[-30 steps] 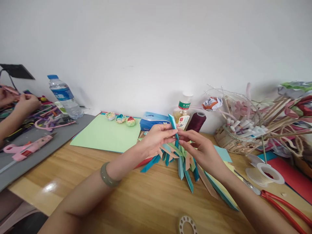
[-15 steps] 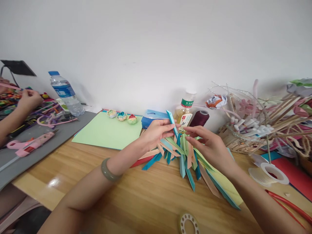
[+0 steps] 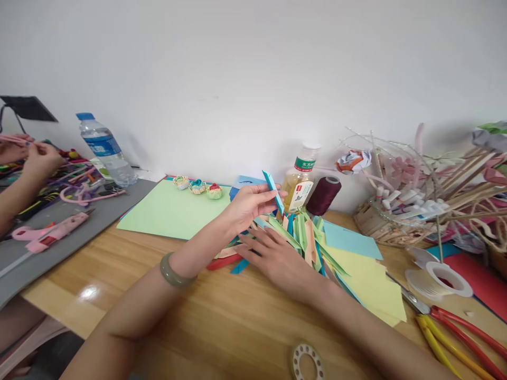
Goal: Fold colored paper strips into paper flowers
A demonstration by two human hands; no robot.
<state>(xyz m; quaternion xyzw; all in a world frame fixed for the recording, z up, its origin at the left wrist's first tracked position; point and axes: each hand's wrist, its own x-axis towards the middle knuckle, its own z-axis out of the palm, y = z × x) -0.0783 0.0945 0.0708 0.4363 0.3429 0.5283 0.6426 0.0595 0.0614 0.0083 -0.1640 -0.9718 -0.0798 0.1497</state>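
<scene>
Pinched between the thumb and fingers of my left hand (image 3: 249, 207) is a blue folded paper strip (image 3: 273, 191), held up at a slant. Below it lies a loose pile of folded paper strips (image 3: 309, 235) in green, blue and peach. My right hand (image 3: 277, 256) reaches across to the pile's left part, palm down with the fingers spread, nothing visible in it. Its fingertips are over the strips, partly behind my left wrist; whether they touch the paper I cannot tell. Three small paper flowers (image 3: 198, 186) rest on a light green sheet (image 3: 158, 214).
Behind the pile stand a tea bottle (image 3: 300, 182) and a maroon thread spool (image 3: 324, 195). On the right are scissors (image 3: 420, 306), a ribbon roll (image 3: 439, 282) and a basket (image 3: 376, 224). A tape roll (image 3: 307, 363) lies in front. Another person's hands (image 3: 39, 158) work at far left.
My right hand has moved left and down from the pile's right side to its left part, uncovering the scissors and yellow sheets. My left hand keeps the blue strip, slightly further left.
</scene>
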